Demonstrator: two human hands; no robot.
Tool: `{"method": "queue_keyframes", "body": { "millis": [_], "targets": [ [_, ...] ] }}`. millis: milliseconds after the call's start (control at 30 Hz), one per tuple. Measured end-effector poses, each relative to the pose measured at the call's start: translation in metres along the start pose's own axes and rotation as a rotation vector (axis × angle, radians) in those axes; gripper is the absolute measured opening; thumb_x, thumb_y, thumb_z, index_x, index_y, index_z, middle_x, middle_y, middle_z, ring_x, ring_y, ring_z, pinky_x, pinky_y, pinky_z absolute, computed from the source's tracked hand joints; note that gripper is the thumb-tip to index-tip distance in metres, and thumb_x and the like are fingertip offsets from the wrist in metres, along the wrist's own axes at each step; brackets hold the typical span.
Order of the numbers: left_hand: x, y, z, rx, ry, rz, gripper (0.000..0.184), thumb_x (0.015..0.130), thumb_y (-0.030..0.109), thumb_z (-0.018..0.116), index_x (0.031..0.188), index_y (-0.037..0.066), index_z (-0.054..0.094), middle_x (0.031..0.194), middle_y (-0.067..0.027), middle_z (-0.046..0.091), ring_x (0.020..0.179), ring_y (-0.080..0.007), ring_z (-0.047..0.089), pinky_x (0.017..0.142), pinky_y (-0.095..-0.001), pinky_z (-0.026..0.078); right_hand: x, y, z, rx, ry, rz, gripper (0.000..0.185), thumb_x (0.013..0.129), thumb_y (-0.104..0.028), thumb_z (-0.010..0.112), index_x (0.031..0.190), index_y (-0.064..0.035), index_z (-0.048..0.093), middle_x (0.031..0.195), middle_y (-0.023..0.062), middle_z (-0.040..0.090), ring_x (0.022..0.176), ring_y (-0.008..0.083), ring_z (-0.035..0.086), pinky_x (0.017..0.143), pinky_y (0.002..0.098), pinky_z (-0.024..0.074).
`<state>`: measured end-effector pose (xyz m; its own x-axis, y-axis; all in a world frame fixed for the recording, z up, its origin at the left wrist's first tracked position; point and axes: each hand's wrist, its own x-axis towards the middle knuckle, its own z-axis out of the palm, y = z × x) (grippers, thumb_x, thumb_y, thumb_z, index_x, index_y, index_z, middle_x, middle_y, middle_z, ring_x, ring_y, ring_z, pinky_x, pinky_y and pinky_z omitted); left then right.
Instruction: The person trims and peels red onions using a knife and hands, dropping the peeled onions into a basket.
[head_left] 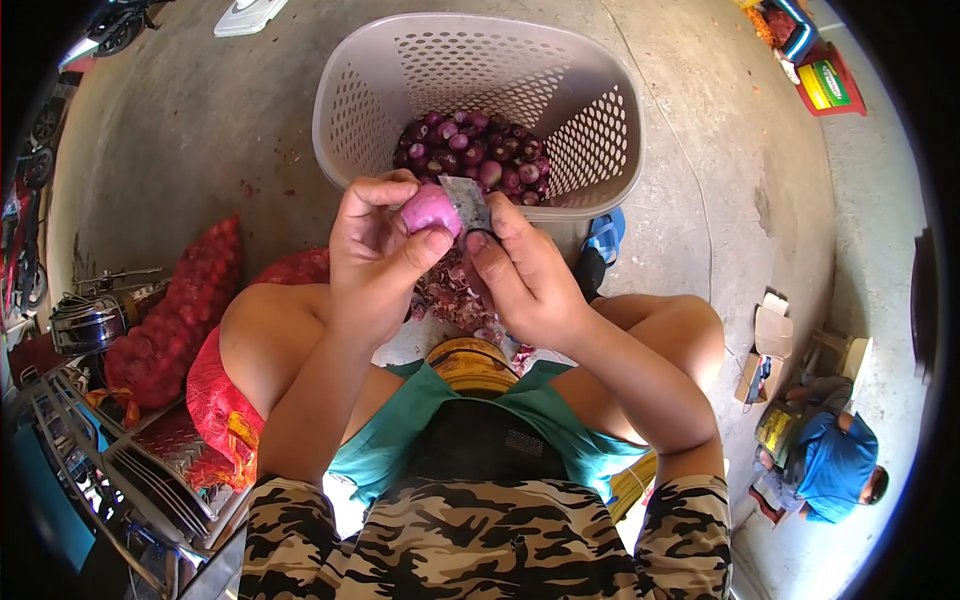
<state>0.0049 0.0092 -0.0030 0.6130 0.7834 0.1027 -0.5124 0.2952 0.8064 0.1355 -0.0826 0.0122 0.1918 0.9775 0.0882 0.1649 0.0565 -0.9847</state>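
Between the fingers and thumb of my left hand [372,250] is a peeled, pink-purple onion [430,210]. My right hand [525,268] pinches a short, wide, dark-stained knife blade [465,200], its edge against or very close to the onion's right side. The knife's handle is mostly hidden by my fingers. Just beyond my hands stands a grey perforated plastic basket [338,120] with many purple onions [475,150] at its bottom. Below my hands, dry onion skins [455,300] lie heaped on the floor between my legs.
Red mesh sacks of onions [180,310] lean at my left, beside a metal rack [150,480]. A blue slipper [605,238] is on a foot right of the basket. At far right a person in a blue shirt [838,465] sits near an open cardboard box [765,350].
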Motion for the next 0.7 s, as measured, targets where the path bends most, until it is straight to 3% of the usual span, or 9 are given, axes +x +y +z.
{"method": "queue_keyframes", "body": {
  "millis": [133, 233, 433, 533, 633, 700],
  "targets": [
    [0.000, 0.000, -0.001, 0.017, -0.043, 0.039, 0.040, 0.076, -0.008, 0.068, 0.107, 0.007, 0.049, 0.110, -0.0065, 0.046, 0.099, -0.0130, 0.052, 0.085, -0.0272, 0.047, 0.000, -0.012, 0.001, 0.442, -0.044, 0.308, 0.012, 0.094, -0.008, 0.041, 0.104, -0.0028, 0.041, 0.063, 0.0049, 0.050, 0.053, 0.0136, 0.051, 0.049, 0.0293, 0.0407],
    [0.000, 0.001, -0.001, 0.107, -0.125, 0.095, 0.040, 0.075, -0.007, 0.069, 0.107, 0.005, 0.048, 0.111, -0.0075, 0.045, 0.099, -0.0136, 0.052, 0.085, -0.0275, 0.047, -0.001, -0.005, 0.005, 0.506, -0.015, 0.261, 0.010, 0.095, -0.009, 0.038, 0.104, -0.0042, 0.041, 0.064, -0.0005, 0.046, 0.053, 0.0058, 0.045, 0.048, 0.0229, 0.0379],
    [0.000, 0.003, 0.002, 0.072, -0.095, 0.076, 0.042, 0.075, -0.008, 0.069, 0.109, 0.004, 0.048, 0.112, -0.0083, 0.045, 0.100, -0.0138, 0.052, 0.085, -0.0274, 0.047, -0.003, -0.006, 0.003, 0.475, 0.032, 0.199, 0.009, 0.093, -0.006, 0.041, 0.102, -0.0033, 0.041, 0.062, 0.0037, 0.047, 0.053, 0.0125, 0.049, 0.050, 0.0272, 0.0392],
    [0.001, 0.002, 0.000, 0.086, -0.090, 0.074, 0.041, 0.075, -0.009, 0.068, 0.108, 0.004, 0.048, 0.112, -0.0084, 0.046, 0.100, -0.0138, 0.052, 0.086, -0.0274, 0.047, -0.006, -0.003, 0.001, 0.189, 0.004, 0.060, 0.012, 0.091, -0.004, 0.044, 0.102, -0.0013, 0.040, 0.064, 0.0098, 0.050, 0.055, 0.0206, 0.053, 0.052, 0.0324, 0.0410],
    [0.000, 0.003, 0.001, 0.153, -0.117, 0.114, 0.041, 0.075, -0.010, 0.068, 0.108, 0.004, 0.049, 0.111, -0.0083, 0.046, 0.101, -0.0138, 0.051, 0.086, -0.0273, 0.047, -0.004, -0.006, -0.002, 0.108, -0.012, 0.022, 0.015, 0.090, -0.004, 0.045, 0.103, 0.0005, 0.039, 0.068, 0.0139, 0.052, 0.057, 0.0266, 0.054, 0.054, 0.0359, 0.0420],
    [0.000, 0.002, 0.001, 0.158, -0.120, 0.130, 0.040, 0.075, -0.011, 0.067, 0.107, 0.004, 0.049, 0.111, -0.0082, 0.045, 0.101, -0.0139, 0.051, 0.087, -0.0275, 0.047, -0.004, -0.007, -0.001, 0.070, 0.003, 0.014, 0.015, 0.091, -0.004, 0.044, 0.104, 0.0002, 0.039, 0.067, 0.0127, 0.052, 0.057, 0.0244, 0.054, 0.054, 0.0353, 0.0419]
  ]
}}
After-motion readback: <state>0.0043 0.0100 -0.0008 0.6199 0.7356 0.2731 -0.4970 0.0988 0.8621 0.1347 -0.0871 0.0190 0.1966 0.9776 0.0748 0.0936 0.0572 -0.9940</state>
